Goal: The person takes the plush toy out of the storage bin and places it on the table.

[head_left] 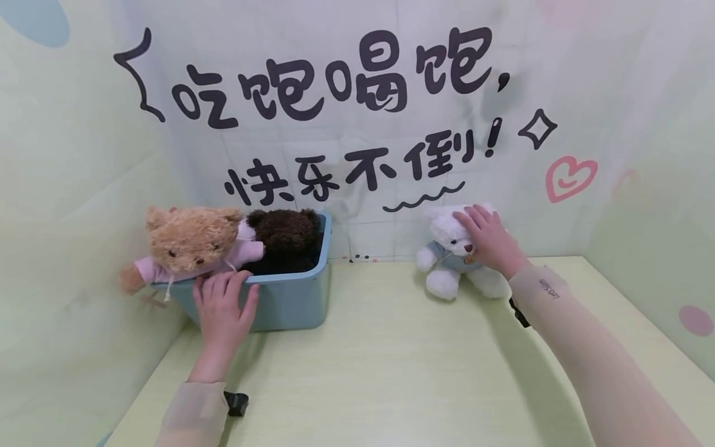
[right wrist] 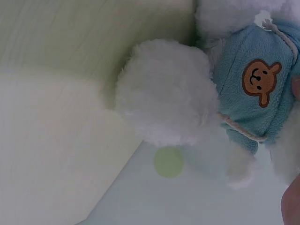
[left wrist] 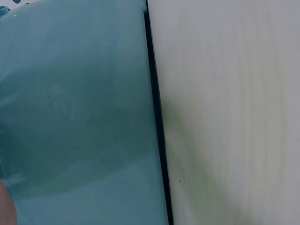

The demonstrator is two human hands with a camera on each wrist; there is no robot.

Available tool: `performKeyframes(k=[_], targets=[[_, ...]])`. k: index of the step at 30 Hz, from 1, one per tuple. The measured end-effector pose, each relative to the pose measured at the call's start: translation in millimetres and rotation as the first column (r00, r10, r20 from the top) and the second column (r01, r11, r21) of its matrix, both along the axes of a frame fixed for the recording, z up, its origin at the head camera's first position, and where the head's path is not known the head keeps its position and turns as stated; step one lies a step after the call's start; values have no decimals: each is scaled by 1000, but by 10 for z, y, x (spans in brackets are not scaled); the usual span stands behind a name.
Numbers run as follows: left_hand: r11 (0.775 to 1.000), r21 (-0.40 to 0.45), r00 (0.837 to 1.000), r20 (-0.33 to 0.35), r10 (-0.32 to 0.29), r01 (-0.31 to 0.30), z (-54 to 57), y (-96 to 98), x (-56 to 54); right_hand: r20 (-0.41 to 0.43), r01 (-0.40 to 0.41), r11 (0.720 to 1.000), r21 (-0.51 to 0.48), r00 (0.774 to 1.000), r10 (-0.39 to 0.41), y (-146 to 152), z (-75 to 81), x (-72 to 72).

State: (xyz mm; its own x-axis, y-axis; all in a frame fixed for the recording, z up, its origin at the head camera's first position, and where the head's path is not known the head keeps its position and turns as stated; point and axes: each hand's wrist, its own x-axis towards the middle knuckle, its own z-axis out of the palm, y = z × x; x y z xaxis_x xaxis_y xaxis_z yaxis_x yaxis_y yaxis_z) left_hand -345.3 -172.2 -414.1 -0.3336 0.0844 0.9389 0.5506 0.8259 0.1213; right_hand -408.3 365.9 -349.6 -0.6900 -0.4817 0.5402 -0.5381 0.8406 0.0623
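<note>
In the head view, a white teddy bear [head_left: 445,228] in a blue sweater sits on the table against the back wall. My right hand [head_left: 491,243] grips its head from the right, fingers spread over the top. The right wrist view shows the bear's blue sweater [right wrist: 234,70] with a bear-face patch. At the left, my left hand [head_left: 223,310] holds the front rim of a blue bin [head_left: 296,304], fingers over the edge and thumb outside. A light brown teddy bear [head_left: 192,239] in pink leans over the bin's left side, beside a dark brown plush [head_left: 285,231] inside.
A pale wood-grain table [head_left: 380,372] runs between the bin and the white bear. Printed fabric walls stand behind and on both sides, the back wall [head_left: 363,230] bearing large black lettering.
</note>
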Motion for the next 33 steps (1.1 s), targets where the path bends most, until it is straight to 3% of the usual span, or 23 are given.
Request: performKeyframes(k=[4,8,15,24,33], targets=[[1000,4,1000,2,2,-2,-5,-13,-8,103,114,993,-28,989,-111,-22,-9,28],[1000,8,1000,1,1,-1,8,-33,-5,192,180,983,-40,967,-169,-96,75,39],[1000,-2,1000,-3,0,0,6,-31,-2,262,265,964,-10,931,-253,-220,157,65],[1000,-6,1000,-1,-13,13,-16,-33,-7,246,336,942,24,911,-331,-290,72,92],[1000,-1,1000,2,-27,27,-21,-63,-17,138,355,934,27,924,-356,-322,22,125]])
